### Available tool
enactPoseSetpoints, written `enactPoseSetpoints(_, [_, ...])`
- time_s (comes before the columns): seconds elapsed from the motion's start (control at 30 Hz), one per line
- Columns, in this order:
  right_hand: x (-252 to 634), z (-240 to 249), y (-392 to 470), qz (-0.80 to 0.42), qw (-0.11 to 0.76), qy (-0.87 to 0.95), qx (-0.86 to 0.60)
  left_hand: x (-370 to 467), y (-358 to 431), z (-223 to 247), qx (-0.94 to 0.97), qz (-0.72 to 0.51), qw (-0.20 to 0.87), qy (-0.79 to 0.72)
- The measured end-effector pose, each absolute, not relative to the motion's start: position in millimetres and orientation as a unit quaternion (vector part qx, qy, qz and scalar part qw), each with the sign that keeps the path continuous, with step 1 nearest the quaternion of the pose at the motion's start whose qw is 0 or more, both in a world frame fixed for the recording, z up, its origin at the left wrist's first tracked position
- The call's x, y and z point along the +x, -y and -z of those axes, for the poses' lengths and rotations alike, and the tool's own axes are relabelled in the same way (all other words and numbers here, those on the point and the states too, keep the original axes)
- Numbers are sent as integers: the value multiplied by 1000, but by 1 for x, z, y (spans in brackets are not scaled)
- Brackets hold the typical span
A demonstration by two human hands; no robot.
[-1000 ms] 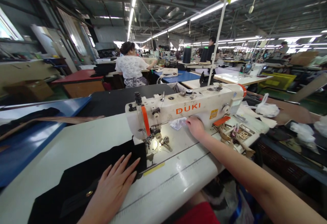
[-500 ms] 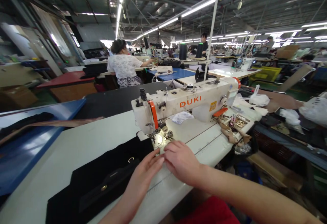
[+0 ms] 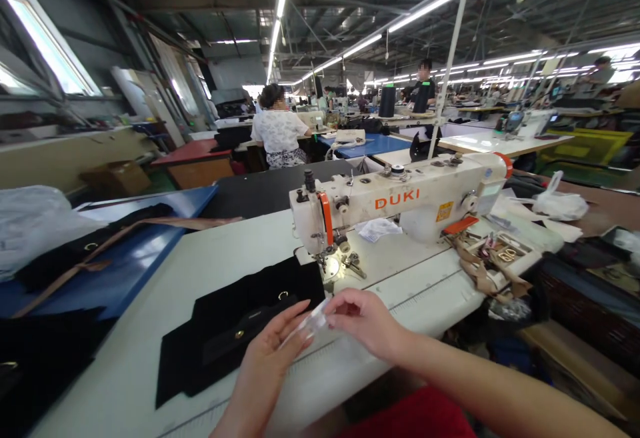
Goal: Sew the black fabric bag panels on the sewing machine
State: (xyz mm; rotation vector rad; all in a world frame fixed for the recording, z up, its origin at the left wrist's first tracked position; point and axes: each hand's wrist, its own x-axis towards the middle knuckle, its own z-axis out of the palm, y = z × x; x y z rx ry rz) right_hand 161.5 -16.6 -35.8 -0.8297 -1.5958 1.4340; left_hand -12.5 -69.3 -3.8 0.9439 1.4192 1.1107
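My left hand (image 3: 270, 351) and my right hand (image 3: 367, 325) meet in front of the sewing machine (image 3: 400, 198). Between them is a small whitish, partly see-through strip (image 3: 314, 321). It lies between my left thumb and fingers, and my right fingertips pinch its upper end. Flat on the white table (image 3: 165, 271), left of the needle area, lies a black fabric piece (image 3: 215, 311) with a gold ring and a gold stud. Its right edge reaches close to the presser foot.
A crumpled white paper (image 3: 379, 229) lies under the machine arm. Right of the machine is a tray (image 3: 525, 258) with metal rings and tan straps. More black fabric (image 3: 45, 351) and a plastic bag (image 3: 30, 225) are at left. A person (image 3: 280, 128) sits ahead.
The view has turned left, so the scene sits further right. My hands have moved slightly apart, and the whitish strip now shows between them.
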Motion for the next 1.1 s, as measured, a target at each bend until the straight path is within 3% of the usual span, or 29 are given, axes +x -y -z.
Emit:
enactPoseSetpoints(0.2, [156,36,2,-655,375,570,-326,-22,63,9,405,-468,517,-591])
enactPoseSetpoints(0.5, [148,33,-14,-664,417,506,-359,-36,38,4,527,-393,446,-608])
enactPoseSetpoints(0.57, [141,35,-18,-678,425,469,-373,-40,35,2,586,-387,358,-615])
enactPoseSetpoints(0.63, [134,37,-20,-694,435,425,-385,-42,32,3,687,-371,196,-594])
enactPoseSetpoints(0.73, [124,42,-22,-718,443,363,-395,-41,27,9,826,-307,-63,-469])
enactPoseSetpoints(0.8, [119,45,-24,-733,442,337,-393,-40,22,14,859,-282,-164,-394])
enactPoseSetpoints(0.97, [122,48,-32,-699,428,413,-398,-48,6,17,878,-258,-218,-339])
enactPoseSetpoints(1.1, [144,43,-36,-438,411,700,-387,-62,-15,14,858,-283,-210,-373])
